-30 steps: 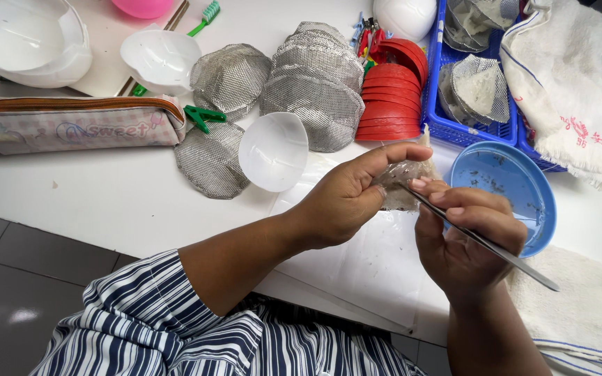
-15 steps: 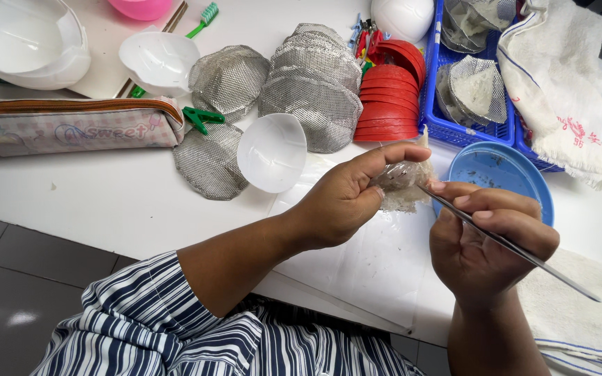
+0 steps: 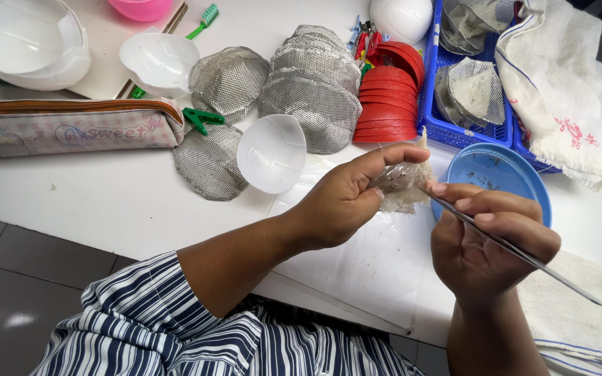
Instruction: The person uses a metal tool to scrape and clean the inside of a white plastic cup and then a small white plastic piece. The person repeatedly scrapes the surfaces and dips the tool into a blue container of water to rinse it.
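Currently, my left hand (image 3: pixel 339 202) is clamped on a pale, translucent fibrous lump (image 3: pixel 402 186), held above the white tabletop (image 3: pixel 106 202). My right hand (image 3: pixel 485 244) grips thin metal tweezers (image 3: pixel 517 252), tip at the lump. Cleaning appears midway: dark specks lie in the blue plastic dish (image 3: pixel 503 174) beyond; the lump looks ragged.

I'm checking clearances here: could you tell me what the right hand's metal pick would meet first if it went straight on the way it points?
The pale translucent piece pinched in the left hand; the pick's tip already seems to touch it.

Mesh cups (image 3: pixel 311 90) lie between pencil case (image 3: pixel 71 125) and basket (image 3: pixel 468 83).
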